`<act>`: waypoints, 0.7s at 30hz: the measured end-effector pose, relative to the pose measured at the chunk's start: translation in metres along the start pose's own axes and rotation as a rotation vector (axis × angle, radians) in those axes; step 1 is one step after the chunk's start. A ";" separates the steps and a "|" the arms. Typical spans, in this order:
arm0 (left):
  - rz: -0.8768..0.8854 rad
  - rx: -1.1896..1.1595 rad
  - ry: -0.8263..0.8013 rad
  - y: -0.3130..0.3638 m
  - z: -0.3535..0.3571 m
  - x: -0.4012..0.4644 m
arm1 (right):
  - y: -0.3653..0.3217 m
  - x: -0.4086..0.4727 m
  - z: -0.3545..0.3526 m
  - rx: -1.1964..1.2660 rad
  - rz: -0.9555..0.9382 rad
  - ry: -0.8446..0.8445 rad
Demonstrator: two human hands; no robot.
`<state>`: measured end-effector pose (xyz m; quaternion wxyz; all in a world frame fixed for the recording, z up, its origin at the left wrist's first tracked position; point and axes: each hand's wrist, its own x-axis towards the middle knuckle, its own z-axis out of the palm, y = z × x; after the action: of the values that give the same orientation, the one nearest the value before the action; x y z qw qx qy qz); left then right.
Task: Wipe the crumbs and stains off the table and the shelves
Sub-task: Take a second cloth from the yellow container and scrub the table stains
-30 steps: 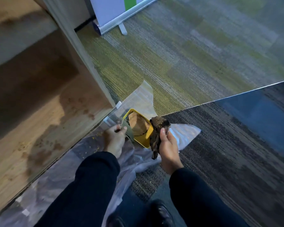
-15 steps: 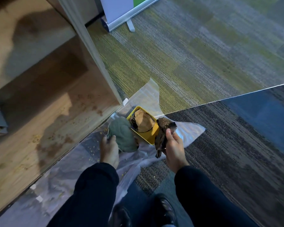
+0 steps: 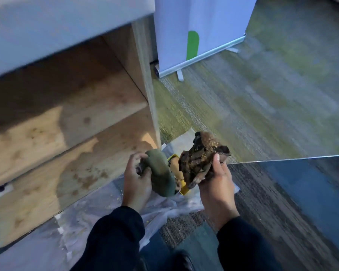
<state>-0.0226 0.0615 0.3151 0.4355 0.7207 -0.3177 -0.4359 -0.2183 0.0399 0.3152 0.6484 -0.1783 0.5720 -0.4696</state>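
My left hand (image 3: 136, 179) grips a green cloth (image 3: 160, 173) that hangs down in front of the shelf unit's right end. My right hand (image 3: 216, 184) holds up a crumpled dark brown cloth (image 3: 201, 160) flecked with crumbs. Between the two cloths a yellow tray (image 3: 184, 189) on the floor is mostly hidden. The wooden bottom shelf (image 3: 70, 180) to the left carries brown stains and scattered crumbs. The shelf above it (image 3: 27, 137) is also stained.
Clear plastic sheeting (image 3: 82, 222) with crumbs on it covers the floor below the shelf. The shelf's upright side panel (image 3: 147, 90) stands just behind my left hand. A white roll-up banner (image 3: 194, 36) stands on green carpet at the back. Dark carpet (image 3: 282, 202) lies to the right.
Both hands have risen from the floor and the tray. The left hand took up the green cloth; the right lifted the brown cloth higher. The view tilted upward, showing more of the shelves.
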 end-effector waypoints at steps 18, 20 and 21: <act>-0.142 -1.046 -0.160 0.274 -0.183 -0.140 | -0.199 -0.231 0.217 0.310 0.242 -0.543; -0.105 -1.060 -0.131 0.285 -0.200 -0.154 | -0.201 -0.248 0.225 0.172 0.174 -0.508; -0.096 -1.040 -0.118 0.294 -0.209 -0.161 | -0.201 -0.256 0.230 0.100 0.139 -0.492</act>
<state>0.0758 0.1465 0.6879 0.6966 0.3972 -0.0499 -0.5954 -0.0661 0.0781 0.6815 0.8068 -0.2155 0.3840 -0.3941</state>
